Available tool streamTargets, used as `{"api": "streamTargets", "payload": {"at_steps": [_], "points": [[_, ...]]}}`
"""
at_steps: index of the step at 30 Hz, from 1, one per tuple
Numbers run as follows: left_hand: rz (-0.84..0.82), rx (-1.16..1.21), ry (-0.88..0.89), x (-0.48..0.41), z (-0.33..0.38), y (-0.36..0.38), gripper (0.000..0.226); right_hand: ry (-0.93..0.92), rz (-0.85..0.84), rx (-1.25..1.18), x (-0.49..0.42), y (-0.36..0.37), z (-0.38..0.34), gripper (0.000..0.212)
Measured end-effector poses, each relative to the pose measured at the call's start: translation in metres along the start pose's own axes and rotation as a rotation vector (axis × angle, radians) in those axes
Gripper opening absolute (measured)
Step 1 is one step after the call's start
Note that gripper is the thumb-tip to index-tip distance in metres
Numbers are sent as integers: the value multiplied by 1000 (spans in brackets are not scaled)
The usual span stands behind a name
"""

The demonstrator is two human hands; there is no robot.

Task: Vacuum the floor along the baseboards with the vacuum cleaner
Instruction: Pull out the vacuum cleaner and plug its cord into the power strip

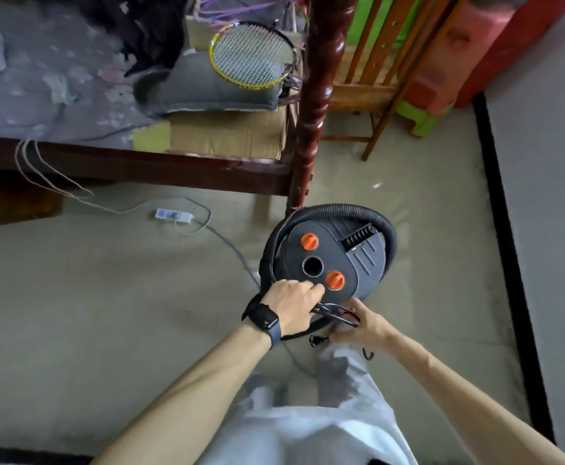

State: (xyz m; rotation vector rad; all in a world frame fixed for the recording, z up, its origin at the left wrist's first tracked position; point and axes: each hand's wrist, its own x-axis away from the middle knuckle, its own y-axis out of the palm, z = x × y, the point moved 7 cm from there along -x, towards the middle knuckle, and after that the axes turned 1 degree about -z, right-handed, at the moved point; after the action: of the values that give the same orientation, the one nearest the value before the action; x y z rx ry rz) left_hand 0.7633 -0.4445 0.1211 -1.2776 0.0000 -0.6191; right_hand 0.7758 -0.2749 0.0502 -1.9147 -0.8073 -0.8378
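Gripping one cord (336, 312) — two hands (289, 305) (363, 327), one vacuum cleaner (358, 263)

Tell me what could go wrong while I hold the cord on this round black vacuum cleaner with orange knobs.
The thin grey cable from the white power strip crosses the floor right beside you; you might trip.
The looped black cord gripped by your left hand and right hand could tangle.
The black ribbed hose coiled round the vacuum cleaner may snag the dark wooden bedpost.
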Motion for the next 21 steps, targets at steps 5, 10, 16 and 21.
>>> {"api": "streamTargets", "payload": {"at_steps": [5,10,16,21], "points": [[-85,-73,152,-4,29,-7,16,42,73,-111,30,13,12,30],[-137,-208,245,-23,26,-6,24,106,250,-232,70,-6,42,27],[-144,-51,237,-56,30,-5,47,99,333,-331,93,-12,58,22],[-288,41,-122,-88,-26,3,78,66,402,-428,105,-33,74,22]]}}
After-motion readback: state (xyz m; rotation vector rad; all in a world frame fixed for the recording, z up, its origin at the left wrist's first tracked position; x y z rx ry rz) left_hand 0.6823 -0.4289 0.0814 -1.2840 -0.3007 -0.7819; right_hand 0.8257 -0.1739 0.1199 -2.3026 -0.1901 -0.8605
